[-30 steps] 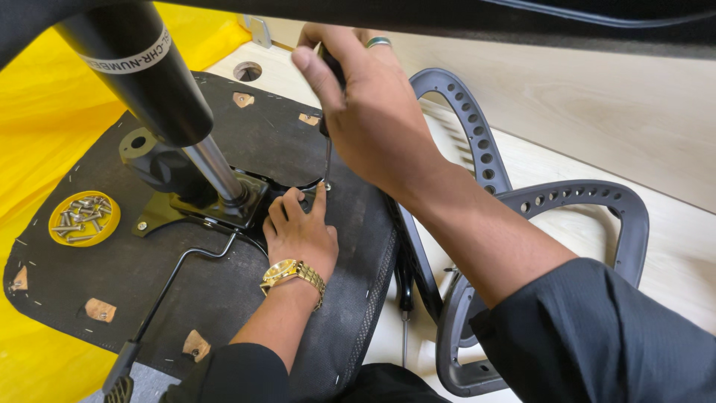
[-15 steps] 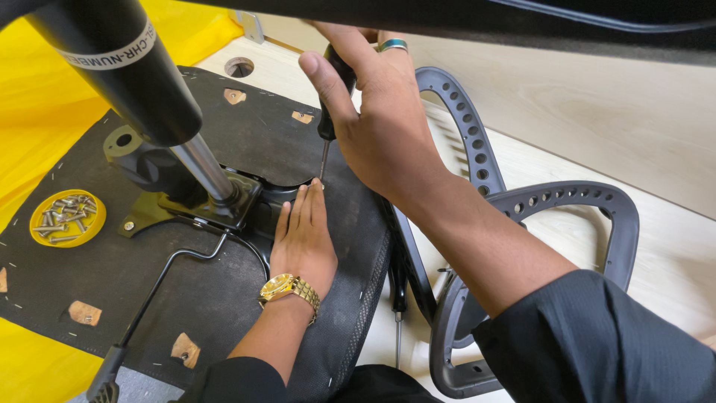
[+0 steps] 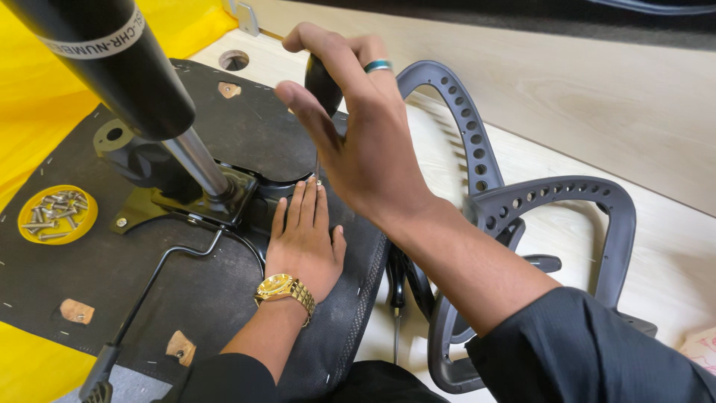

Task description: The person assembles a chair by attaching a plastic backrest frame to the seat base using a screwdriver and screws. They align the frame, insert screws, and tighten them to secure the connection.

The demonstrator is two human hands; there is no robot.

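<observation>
An upturned black chair seat (image 3: pixel 239 134) lies before me, its metal mechanism plate (image 3: pixel 216 198) carrying a black gas cylinder (image 3: pixel 112 67). My left hand (image 3: pixel 302 242), with a gold watch at the wrist, lies flat on the seat beside the plate, fingers together and holding nothing. My right hand (image 3: pixel 358 134), wearing a teal ring, grips the black handle of a screwdriver (image 3: pixel 322 86) from above. The thin shaft stands upright, with its tip at a screw by my left fingertips.
A yellow lid holding several screws (image 3: pixel 57 214) rests on the seat's left. Two grey perforated armrests (image 3: pixel 552 209) lie on the pale wooden floor at the right. A second screwdriver (image 3: pixel 397 298) lies beside the seat edge. Yellow sheeting (image 3: pixel 37 127) lies under the seat.
My left hand has flattened out from a curled pose beside the plate. My right hand has shifted on the screwdriver handle, with the fingers spread wider. The camera has moved in closer.
</observation>
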